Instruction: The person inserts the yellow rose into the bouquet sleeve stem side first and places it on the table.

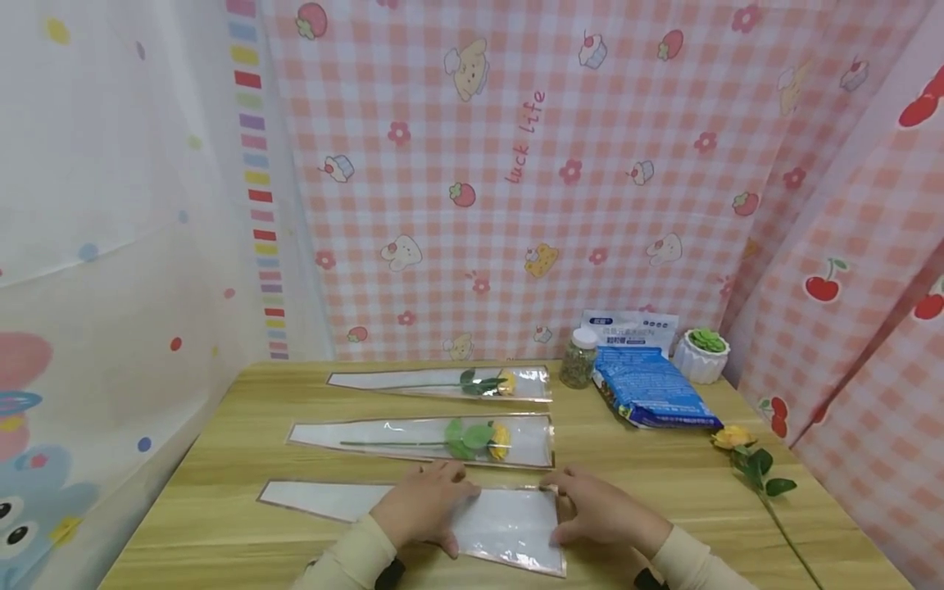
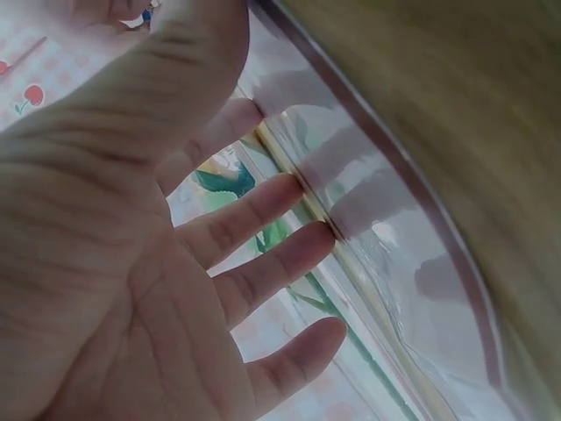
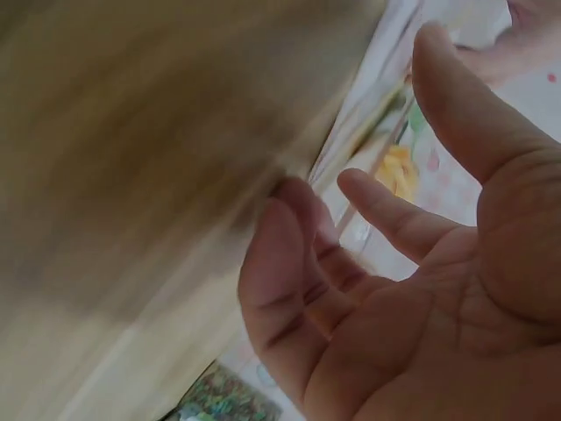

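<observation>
A clear tapered flower sleeve (image 1: 509,533) with a white inside and a brown border lies flat on the table near me, its wide end to the right. My left hand (image 1: 428,504) rests on its middle, fingers spread and fingertips touching the film in the left wrist view. At the wide end is my right hand (image 1: 601,510); the right wrist view has its thumb apart and some fingers bent near the tabletop, pinching nothing. Beyond them lies a second sleeve (image 1: 420,429) holding a yellow rose (image 1: 500,441). Farther back, another sleeve (image 1: 406,380) holds another yellow rose (image 1: 506,382).
A loose yellow rose (image 1: 760,467) lies along the right side of the wooden table (image 1: 214,467). At the back right stand a lidded jar (image 1: 578,360), a blue packet (image 1: 656,387), a white pouch (image 1: 630,328) and a potted succulent (image 1: 702,356). Patterned curtains surround the table.
</observation>
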Available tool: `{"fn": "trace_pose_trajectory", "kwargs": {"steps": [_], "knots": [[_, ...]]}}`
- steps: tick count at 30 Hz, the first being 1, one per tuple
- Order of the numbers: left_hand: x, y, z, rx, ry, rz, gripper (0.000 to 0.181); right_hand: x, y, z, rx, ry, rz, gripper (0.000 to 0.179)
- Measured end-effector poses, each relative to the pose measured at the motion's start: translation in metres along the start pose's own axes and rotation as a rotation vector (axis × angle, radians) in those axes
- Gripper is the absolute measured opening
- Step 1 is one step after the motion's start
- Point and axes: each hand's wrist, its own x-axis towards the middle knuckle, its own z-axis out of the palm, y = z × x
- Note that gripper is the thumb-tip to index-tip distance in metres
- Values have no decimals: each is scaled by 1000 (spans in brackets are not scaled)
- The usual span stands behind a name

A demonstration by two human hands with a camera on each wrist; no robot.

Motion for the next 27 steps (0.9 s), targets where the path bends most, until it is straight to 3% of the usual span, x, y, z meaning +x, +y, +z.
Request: {"fn": "trace_pose_trajectory", "kwargs": {"steps": [4, 8, 19, 23, 27], "knots": [[-1, 2, -1, 5, 2, 5, 87, 1, -6, 9, -121, 36, -21, 77], [-1, 3, -3, 4, 10, 12, 87, 1, -10, 12, -154, 83, -16, 71], [0, 1, 1, 13, 3, 5, 87, 7, -19, 14, -90, 176, 12, 20], [-1, 1, -1, 13, 4, 8, 87, 8, -24, 14, -7, 217, 86, 18], [-1, 1, -4, 6, 4, 11, 87, 10, -25, 14, 102, 237, 162, 42]]}}
